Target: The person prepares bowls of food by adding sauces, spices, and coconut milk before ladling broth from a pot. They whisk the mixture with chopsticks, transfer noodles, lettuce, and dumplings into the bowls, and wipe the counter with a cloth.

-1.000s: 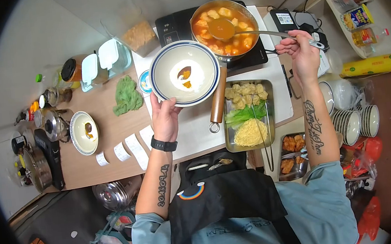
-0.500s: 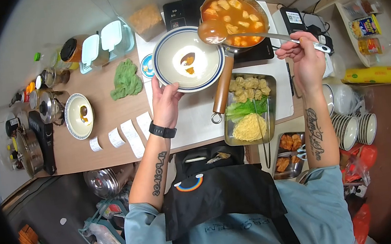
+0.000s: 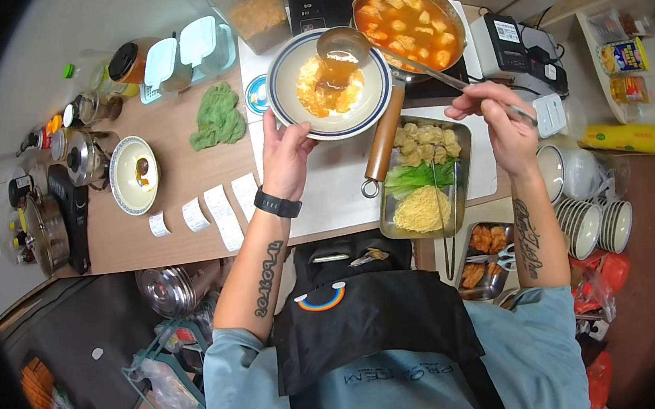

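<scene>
My left hand (image 3: 285,159) grips the near rim of a blue-banded white bowl (image 3: 294,111), with the thumb over the edge. Reddish-orange soup pools inside it. In my right hand (image 3: 505,121) is the long handle of a metal ladle (image 3: 343,43), whose head is tipped over the bowl with broth running out. Just right of the bowl, a pot (image 3: 459,28) of orange soup with pale chunks sits on a black induction cooker (image 3: 310,14). Its wooden handle (image 3: 384,137) points toward me, passing beside the bowl.
A metal tray (image 3: 465,181) holds dumplings, lettuce, noodles and tongs. Fried pieces fill a smaller tray (image 3: 487,293). At left are a second bowl (image 3: 123,179) with dark sauce, a green cloth (image 3: 217,117), paper slips (image 3: 222,216) and jars (image 3: 131,61). Stacked bowls (image 3: 580,226) stand at right.
The ladle has tipped and its broth has poured into the bowl, which now holds much more soup. My right hand has turned and lowered slightly. The whole view has shifted a little.
</scene>
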`<act>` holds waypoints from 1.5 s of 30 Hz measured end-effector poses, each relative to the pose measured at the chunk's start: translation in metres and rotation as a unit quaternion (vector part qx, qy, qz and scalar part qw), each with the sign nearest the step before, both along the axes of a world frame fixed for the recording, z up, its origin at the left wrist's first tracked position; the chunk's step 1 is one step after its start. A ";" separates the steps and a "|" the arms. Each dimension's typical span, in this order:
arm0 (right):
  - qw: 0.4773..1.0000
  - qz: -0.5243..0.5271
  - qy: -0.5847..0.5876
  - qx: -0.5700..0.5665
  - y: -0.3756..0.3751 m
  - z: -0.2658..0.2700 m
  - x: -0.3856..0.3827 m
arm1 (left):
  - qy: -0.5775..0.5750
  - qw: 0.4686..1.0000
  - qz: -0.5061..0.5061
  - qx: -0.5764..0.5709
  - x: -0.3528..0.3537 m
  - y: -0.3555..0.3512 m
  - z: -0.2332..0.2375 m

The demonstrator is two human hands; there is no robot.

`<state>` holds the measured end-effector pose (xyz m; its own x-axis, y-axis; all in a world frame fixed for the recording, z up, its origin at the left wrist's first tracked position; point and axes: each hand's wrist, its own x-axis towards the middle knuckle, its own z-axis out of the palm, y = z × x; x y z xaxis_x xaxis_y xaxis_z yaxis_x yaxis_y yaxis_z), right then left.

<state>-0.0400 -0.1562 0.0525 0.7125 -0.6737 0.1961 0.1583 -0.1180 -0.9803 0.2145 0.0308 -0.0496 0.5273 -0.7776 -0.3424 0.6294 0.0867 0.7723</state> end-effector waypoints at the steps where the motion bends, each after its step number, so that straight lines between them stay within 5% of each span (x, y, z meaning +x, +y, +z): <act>1: 1.000 0.001 0.000 0.000 0.000 0.003 -0.002 | 0.000 1.000 0.001 0.000 0.001 0.000 -0.001; 3: 0.980 0.051 0.046 -0.185 -0.001 0.011 -0.007 | -0.002 1.000 -0.004 -0.002 0.002 -0.001 -0.002; 7: 0.948 -0.006 0.067 -0.311 -0.004 0.022 -0.016 | 0.000 1.000 0.002 0.002 0.000 -0.005 0.004; 11: 0.974 -0.151 0.043 -0.166 -0.023 -0.006 -0.017 | -0.013 1.000 -0.005 -0.014 0.000 -0.004 0.002; 23: 0.965 -0.259 0.028 0.025 -0.063 -0.042 -0.020 | -0.005 1.000 -0.010 -0.020 0.002 -0.003 0.000; 45: 0.963 -0.257 -0.009 0.084 -0.063 0.005 -0.016 | 0.002 1.000 0.001 -0.018 0.002 -0.009 0.003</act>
<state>-0.0563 -0.2195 0.0580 0.2751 -0.9593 0.0635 0.1383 -0.0259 -0.9901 0.2167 0.0218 -0.0468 0.5272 -0.7884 -0.3171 0.6328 0.1151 0.7657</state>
